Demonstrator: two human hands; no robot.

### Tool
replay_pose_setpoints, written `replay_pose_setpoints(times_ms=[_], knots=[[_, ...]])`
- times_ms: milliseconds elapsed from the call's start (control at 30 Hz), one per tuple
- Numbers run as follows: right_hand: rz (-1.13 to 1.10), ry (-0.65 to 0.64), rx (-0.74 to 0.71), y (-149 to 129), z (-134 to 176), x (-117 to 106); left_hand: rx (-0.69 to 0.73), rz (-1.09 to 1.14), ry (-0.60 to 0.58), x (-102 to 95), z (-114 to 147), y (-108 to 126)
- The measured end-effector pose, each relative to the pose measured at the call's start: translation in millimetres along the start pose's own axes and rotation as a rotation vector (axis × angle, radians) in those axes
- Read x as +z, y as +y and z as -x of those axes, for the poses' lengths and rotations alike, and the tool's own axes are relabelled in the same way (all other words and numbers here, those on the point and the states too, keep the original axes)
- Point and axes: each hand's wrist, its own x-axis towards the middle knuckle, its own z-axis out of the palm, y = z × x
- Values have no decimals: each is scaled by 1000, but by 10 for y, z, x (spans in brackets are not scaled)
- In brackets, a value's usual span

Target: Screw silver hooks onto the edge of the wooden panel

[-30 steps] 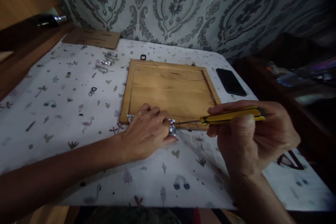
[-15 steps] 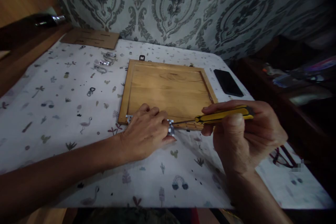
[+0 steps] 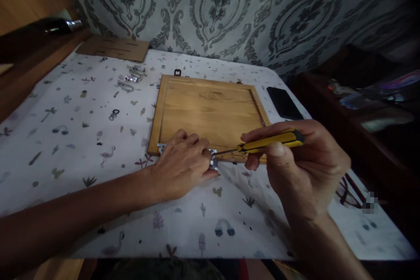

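Observation:
A wooden framed panel (image 3: 210,107) lies flat on the table. My left hand (image 3: 183,164) is closed over its near edge, fingers on top and thumb below, gripping a shiny metal fitting (image 3: 214,162) that shows at the fingertips. Most of that fitting is under the hand, so its kind is unclear. More bright metal (image 3: 161,147) pokes out left of my knuckles; whether it is the same piece I cannot tell. In my right hand (image 3: 305,170) is a yellow and black screwdriver (image 3: 256,144), held nearly level. Its thin shaft points left, the tip at the metal fitting beside my left fingers.
Several loose metal fittings (image 3: 133,76) lie left beyond the panel, near a cardboard sheet (image 3: 113,48). A small dark metal piece (image 3: 113,114) is closer. A black phone (image 3: 284,103) lies right of the panel, glasses (image 3: 349,192) near the right edge. Patterned fabric (image 3: 219,8) stands behind the table.
My right hand and the screwdriver have shifted a little left and up, toward the metal fitting. The left hand and the panel stay in place.

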Motion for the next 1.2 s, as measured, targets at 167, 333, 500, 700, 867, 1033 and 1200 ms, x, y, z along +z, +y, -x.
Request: replay_pose_setpoints(times_ms=[167,333,500,700,867,1033,1200], knots=[[34,-121,46,-69,-52,-66,-1,8,29,10,6,1],[-16,-181,45,-70,-74,-93,-11,20,11,10,0,4],[17,-109,-3,-62,-94,-55,-14,23,24,27,-1,-1],[-71,-167,6,-70,-164,-45,-11,22,24,37,0,-2],[-80,-227,4,-25,-169,-91,-12,24,15,17,-1,-1],[-41,-159,-5,-47,-168,-70,-13,19,17,10,-2,-4],[-95,-141,-22,-38,-209,-46,-21,33,-3,19,-4,-2]])
